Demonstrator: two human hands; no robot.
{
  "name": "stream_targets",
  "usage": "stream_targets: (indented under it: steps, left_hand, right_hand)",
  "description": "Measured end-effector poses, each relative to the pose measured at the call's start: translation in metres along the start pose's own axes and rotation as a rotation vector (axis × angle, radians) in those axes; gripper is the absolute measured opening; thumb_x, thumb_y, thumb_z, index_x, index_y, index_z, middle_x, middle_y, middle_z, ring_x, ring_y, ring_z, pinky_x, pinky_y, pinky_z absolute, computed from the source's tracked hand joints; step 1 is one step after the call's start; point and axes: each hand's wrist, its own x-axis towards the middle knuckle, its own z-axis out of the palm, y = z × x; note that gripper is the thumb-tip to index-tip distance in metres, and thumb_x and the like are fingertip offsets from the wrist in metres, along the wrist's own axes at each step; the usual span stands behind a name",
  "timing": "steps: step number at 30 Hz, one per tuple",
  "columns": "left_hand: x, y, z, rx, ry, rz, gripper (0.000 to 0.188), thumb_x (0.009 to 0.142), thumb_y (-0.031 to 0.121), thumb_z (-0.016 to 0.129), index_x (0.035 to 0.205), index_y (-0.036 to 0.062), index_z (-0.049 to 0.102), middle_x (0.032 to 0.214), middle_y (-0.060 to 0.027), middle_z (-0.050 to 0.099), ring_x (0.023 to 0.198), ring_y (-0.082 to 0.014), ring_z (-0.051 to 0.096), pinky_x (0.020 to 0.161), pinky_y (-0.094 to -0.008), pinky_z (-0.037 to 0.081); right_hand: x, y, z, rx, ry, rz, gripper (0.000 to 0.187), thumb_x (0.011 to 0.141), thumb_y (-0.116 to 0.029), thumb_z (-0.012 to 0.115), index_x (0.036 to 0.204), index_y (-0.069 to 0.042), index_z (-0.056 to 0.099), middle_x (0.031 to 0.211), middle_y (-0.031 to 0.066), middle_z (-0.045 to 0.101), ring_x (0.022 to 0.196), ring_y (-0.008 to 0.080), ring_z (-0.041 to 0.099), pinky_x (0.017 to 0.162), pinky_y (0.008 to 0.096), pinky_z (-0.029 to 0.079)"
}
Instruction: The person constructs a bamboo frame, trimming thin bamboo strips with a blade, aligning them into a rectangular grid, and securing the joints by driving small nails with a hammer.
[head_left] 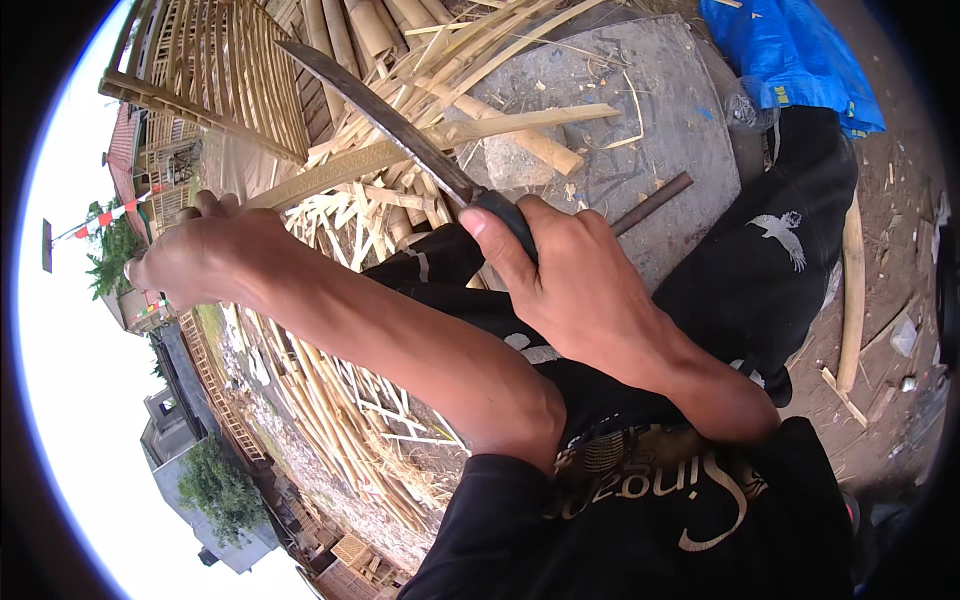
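Observation:
My right hand [590, 275] is wrapped around the black handle of a long knife [390, 120], its blade pointing up and to the left. At the left, my left hand [190, 250] closes on one end of a split bamboo strip [330, 175]. The strip reaches across to the right, its far end lying above a grey slab [680, 130]. The blade crosses over the strip; whether they touch, I cannot tell. A rough stone block [515, 165] sits on the slab under the strip. Near my right hand lies a dark rod [650, 203].
Split bamboo pieces [390, 205] heap up beyond my arms, with thicker bamboo poles [365, 30] behind. A slatted bamboo frame [215, 75] stands at the far left. At the far right lies a blue plastic sheet [790, 50]. Long bamboo poles [330, 430] cover ground on the left.

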Motion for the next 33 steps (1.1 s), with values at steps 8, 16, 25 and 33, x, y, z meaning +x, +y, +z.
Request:
stream_targets:
  steps: [8, 16, 25, 33]
  left_hand:
    - [-0.006, -0.003, 0.006, 0.031, 0.003, 0.041, 0.057, 0.11, 0.038, 0.014, 0.119, -0.0152, 0.031, 0.091, -0.0186, 0.045, 0.07, -0.02, 0.051, 0.058, -0.0352, 0.041]
    - [-0.008, 0.001, 0.003, 0.008, -0.005, -0.017, 0.07, 0.108, 0.044, 0.013, 0.123, -0.0221, 0.032, 0.108, -0.0293, 0.052, 0.081, -0.0265, 0.063, 0.064, -0.0338, 0.052]
    - [0.002, -0.006, 0.0, -0.037, -0.026, 0.013, 0.075, 0.108, 0.048, 0.012, 0.122, -0.024, 0.03, 0.1, -0.029, 0.056, 0.071, -0.027, 0.062, 0.055, -0.0354, 0.053]
    - [-0.016, 0.008, 0.002, 0.003, -0.108, 0.011, 0.081, 0.107, 0.049, 0.008, 0.133, -0.0263, 0.023, 0.116, -0.0341, 0.054, 0.093, -0.0332, 0.065, 0.076, -0.0403, 0.056]
  right_hand:
    - [0.003, 0.014, 0.004, 0.051, 0.024, -0.005, 0.062, 0.104, -0.05, 0.052, 0.088, 0.009, 0.064, 0.062, 0.0304, 0.062, 0.06, 0.0497, 0.066, 0.054, 0.0552, 0.053]
    - [0.004, 0.004, -0.004, 0.053, -0.019, 0.162, 0.055, 0.105, -0.042, 0.056, 0.088, 0.009, 0.063, 0.067, 0.0304, 0.062, 0.072, 0.0518, 0.064, 0.061, 0.0526, 0.05]
    - [0.009, 0.015, -0.013, 0.123, 0.041, 0.141, 0.062, 0.106, -0.046, 0.05, 0.086, 0.011, 0.064, 0.063, 0.0289, 0.061, 0.067, 0.0506, 0.065, 0.06, 0.0528, 0.052]
    - [0.003, 0.013, 0.002, 0.103, 0.082, 0.067, 0.063, 0.104, -0.048, 0.054, 0.084, 0.01, 0.064, 0.06, 0.0291, 0.061, 0.062, 0.0514, 0.065, 0.056, 0.0545, 0.052]
